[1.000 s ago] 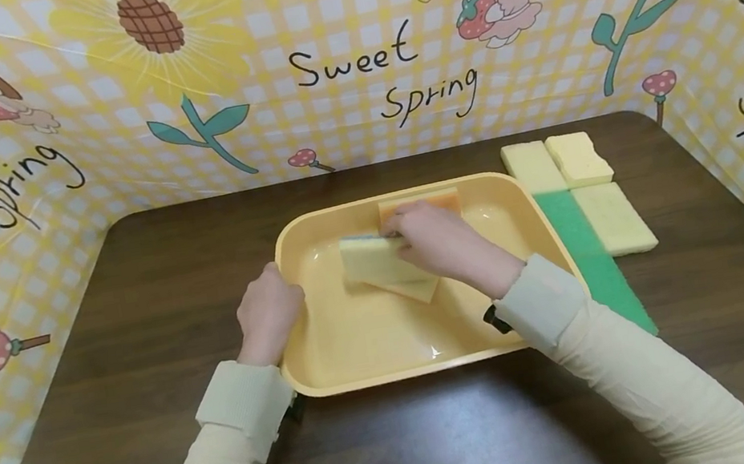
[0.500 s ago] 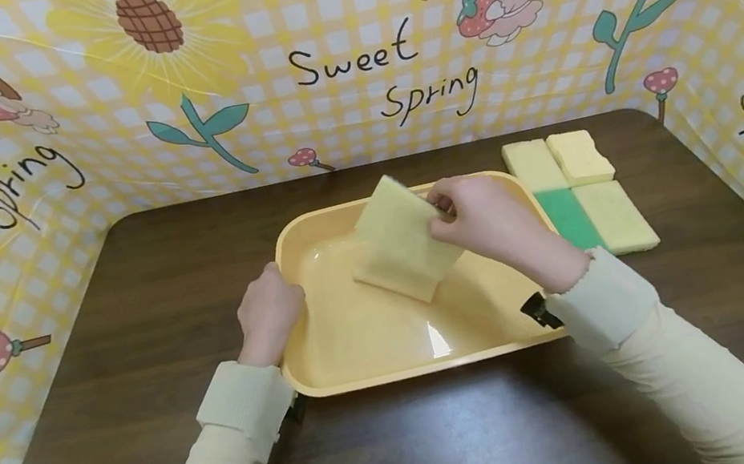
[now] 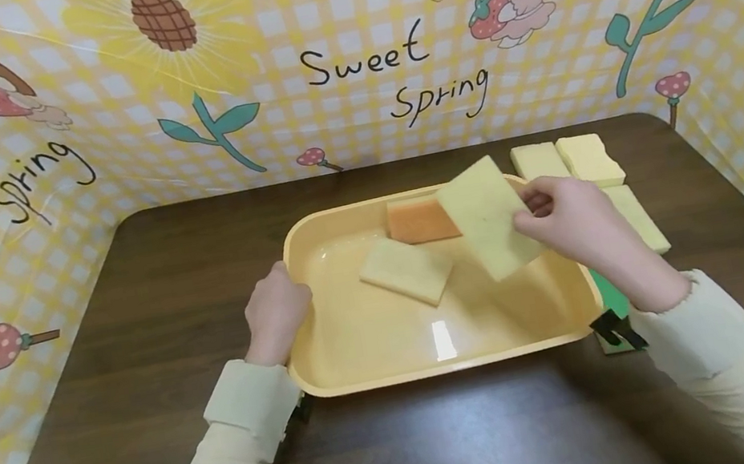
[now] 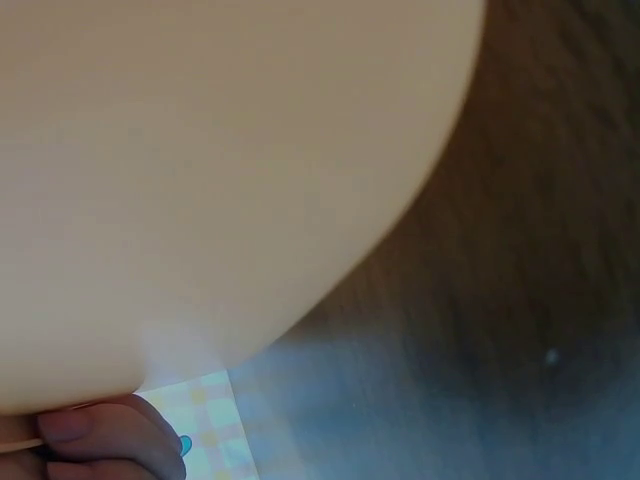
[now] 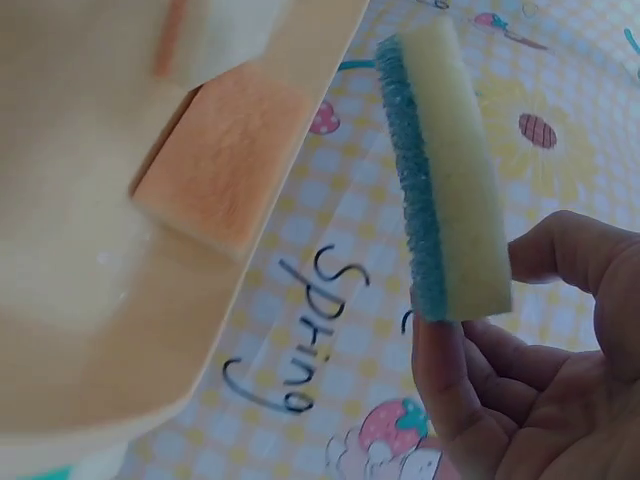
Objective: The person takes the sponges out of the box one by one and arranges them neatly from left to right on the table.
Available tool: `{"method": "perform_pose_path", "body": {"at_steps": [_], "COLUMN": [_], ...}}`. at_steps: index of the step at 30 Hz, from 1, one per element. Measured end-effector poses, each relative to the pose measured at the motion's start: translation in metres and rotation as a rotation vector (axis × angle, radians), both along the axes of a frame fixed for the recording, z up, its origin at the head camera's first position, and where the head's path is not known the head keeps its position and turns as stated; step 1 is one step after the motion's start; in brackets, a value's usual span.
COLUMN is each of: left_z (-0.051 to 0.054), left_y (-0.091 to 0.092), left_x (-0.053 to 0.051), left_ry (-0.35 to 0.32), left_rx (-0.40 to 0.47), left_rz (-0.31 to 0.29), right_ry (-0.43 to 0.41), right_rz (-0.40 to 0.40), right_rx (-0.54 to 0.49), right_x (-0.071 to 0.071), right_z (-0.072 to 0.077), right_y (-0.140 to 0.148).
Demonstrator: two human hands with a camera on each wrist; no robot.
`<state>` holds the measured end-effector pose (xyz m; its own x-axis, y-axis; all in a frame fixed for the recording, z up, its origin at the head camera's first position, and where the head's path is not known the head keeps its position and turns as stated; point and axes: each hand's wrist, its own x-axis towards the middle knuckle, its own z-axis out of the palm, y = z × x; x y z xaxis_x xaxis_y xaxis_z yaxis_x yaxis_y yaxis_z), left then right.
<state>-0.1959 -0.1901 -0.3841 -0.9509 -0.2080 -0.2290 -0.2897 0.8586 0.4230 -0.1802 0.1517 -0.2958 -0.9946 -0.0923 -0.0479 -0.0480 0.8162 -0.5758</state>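
Note:
My right hand (image 3: 571, 221) pinches a pale yellow sponge (image 3: 484, 218) by its right edge, above the right part of the yellow tray (image 3: 366, 380). In the right wrist view this sponge (image 5: 460, 170) shows a blue scouring layer, with the thumb on one face and fingers on the other. My left hand (image 3: 277, 312) grips the tray's left rim; the left wrist view shows its curled fingers (image 4: 110, 440) at the rim. Inside the tray lie a pale yellow sponge (image 3: 407, 269) at the middle and an orange one (image 3: 420, 222) by the back wall.
Right of the tray, pale yellow sponges (image 3: 589, 158) and a green piece (image 3: 611, 293) lie on the dark wooden table (image 3: 156, 298), partly hidden by my right arm. A patterned yellow cloth (image 3: 356, 129) stands around the table's back and sides.
My right hand has lifted the blue-backed sponge from the tray's middle and moved it right, uncovering the sponge beneath and the orange one. My left hand keeps its grip on the rim.

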Motion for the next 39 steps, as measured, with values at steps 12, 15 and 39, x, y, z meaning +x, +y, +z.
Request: {"method": "perform_pose_path", "body": {"at_steps": [12, 15, 39], "left_z": [0.002, 0.002, 0.002], "left_y": [-0.001, -0.003, -0.002], "left_x": [0.003, 0.004, 0.001], "left_ry": [0.001, -0.001, 0.005], "left_rx": [-0.008, -0.013, -0.033], "left_rz": [-0.003, 0.001, 0.0], "right_ry": [0.002, 0.02, -0.091], "right_rz": [-0.098, -0.12, -0.308], "right_rx": [0.031, 0.047, 0.16], "right_x": [0.02, 0.022, 0.049], "right_z": [-0.012, -0.013, -0.061], "right_y": [0.044, 0.054, 0.161]}}
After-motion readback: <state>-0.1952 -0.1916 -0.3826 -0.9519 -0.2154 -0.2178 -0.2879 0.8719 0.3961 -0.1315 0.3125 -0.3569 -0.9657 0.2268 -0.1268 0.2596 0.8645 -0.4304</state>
